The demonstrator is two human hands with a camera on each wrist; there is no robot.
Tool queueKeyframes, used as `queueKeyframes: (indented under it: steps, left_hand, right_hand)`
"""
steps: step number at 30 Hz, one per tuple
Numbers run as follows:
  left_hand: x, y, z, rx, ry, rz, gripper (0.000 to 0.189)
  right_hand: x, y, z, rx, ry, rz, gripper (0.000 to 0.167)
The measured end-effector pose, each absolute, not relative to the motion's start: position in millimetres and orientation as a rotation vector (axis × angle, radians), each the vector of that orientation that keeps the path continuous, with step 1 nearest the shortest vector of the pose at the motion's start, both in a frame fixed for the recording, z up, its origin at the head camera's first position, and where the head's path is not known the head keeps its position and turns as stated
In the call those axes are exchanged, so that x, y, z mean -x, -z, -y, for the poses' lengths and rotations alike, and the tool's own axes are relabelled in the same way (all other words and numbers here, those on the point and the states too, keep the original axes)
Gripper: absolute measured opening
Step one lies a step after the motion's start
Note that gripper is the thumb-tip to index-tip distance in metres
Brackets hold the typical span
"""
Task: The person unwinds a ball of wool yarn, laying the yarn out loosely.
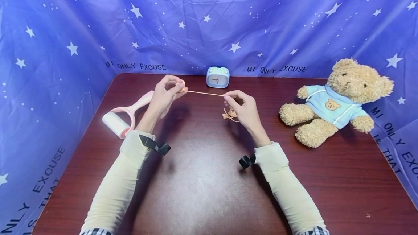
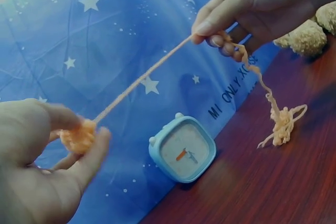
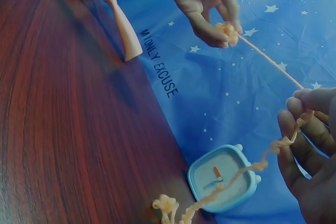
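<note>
Between the two hands a strand of orange yarn (image 1: 205, 93) runs taut above the table. My left hand (image 1: 166, 95) pinches a small ball of the same yarn (image 2: 79, 137) between thumb and fingers. Off to the right, my right hand (image 1: 244, 110) pinches the strand between thumb and forefinger. From the right hand a kinked tail of yarn (image 2: 263, 85) hangs down to a loose tangle (image 2: 283, 125) on the table, partly behind that hand in the head view.
A light blue clock (image 1: 217, 77) stands at the table's back edge. A pink-handled lint roller (image 1: 115, 124) lies left, beside the left forearm. On the right sits a teddy bear (image 1: 339, 100) in a blue top. A starry blue curtain (image 1: 209, 39) hangs behind the table (image 1: 202, 198).
</note>
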State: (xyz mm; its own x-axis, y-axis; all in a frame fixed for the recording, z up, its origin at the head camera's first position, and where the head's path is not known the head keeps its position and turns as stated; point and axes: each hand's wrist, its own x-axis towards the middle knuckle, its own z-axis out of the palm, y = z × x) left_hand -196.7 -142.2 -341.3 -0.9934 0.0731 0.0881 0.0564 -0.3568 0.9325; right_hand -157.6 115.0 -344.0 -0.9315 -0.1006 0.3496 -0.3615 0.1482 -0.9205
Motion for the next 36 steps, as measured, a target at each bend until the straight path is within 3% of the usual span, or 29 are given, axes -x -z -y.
queueKeyframes:
  steps: [10,21,36]
  left_hand:
    - [196.9,338.5,147.2,-0.032,-2.518,-1.915,0.045]
    - [193.8,341.4,149.7,-0.081,-2.452,-1.862,0.019]
    - [196.6,341.4,152.0,-0.098,-2.489,-1.897,0.037]
  right_hand:
    - [160.1,343.5,-128.5,-0.394,-1.827,2.188,0.016]
    - [164.1,342.4,-141.2,-0.329,-1.834,2.087,0.016]
    - [172.2,346.0,-155.2,-0.266,-1.845,2.042,0.018]
